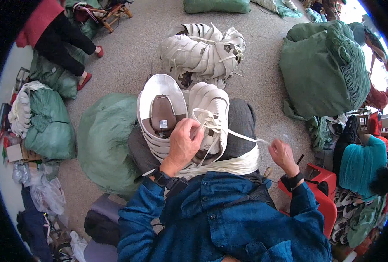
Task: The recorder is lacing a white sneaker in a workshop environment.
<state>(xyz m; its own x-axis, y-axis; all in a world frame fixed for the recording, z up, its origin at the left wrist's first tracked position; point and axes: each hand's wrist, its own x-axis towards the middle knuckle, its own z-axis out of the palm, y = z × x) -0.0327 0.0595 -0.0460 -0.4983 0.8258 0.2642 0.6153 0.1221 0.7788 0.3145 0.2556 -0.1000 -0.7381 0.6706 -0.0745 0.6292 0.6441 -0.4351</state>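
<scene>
Two nested stacks of white shoe uppers rest on my lap. The left stack shows a brown lining and a small white label. The right stack has a mesh top and a loosely looped lace. My left hand is closed at the lacing of the right stack, thumb and fingers pinched on the white shoelace. Out to the right, my right hand pinches the far part of this lace, which stretches between both hands. A bundle of white laces lies across my lap below the uppers.
A ring-shaped pile of uppers sits on the floor ahead. Green sacks stand left and right. Beside my right forearm is a red chair. One person stands far left; another in teal is at right.
</scene>
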